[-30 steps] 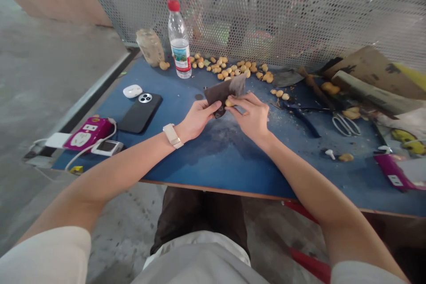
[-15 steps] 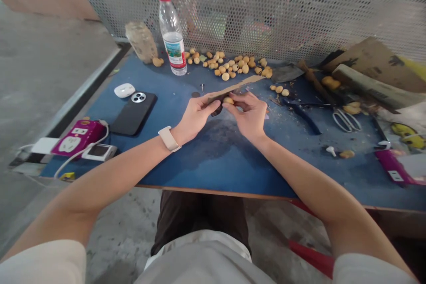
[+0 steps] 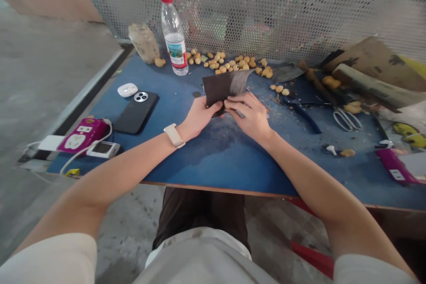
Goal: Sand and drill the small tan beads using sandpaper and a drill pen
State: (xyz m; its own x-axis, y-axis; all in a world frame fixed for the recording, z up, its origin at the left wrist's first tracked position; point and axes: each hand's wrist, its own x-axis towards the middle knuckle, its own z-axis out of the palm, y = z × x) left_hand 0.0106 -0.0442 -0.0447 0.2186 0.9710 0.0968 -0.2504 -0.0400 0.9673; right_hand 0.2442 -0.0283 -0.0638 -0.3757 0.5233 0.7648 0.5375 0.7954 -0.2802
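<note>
Sandpaper [image 3: 224,88] held between both hands over the blue tabletop [image 3: 213,164].
Left to right: phone [image 3: 136,112] lying flat, left hand [image 3: 199,115] with its grip closed on the sheet, right hand [image 3: 249,115] gripping it too, nuts [image 3: 233,63] beyond, scissors [image 3: 347,120] farther right.

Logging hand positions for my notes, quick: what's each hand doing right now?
Left hand: closed, holding a dark sandpaper sheet.
Right hand: closed, pinching the same sheet.
</note>
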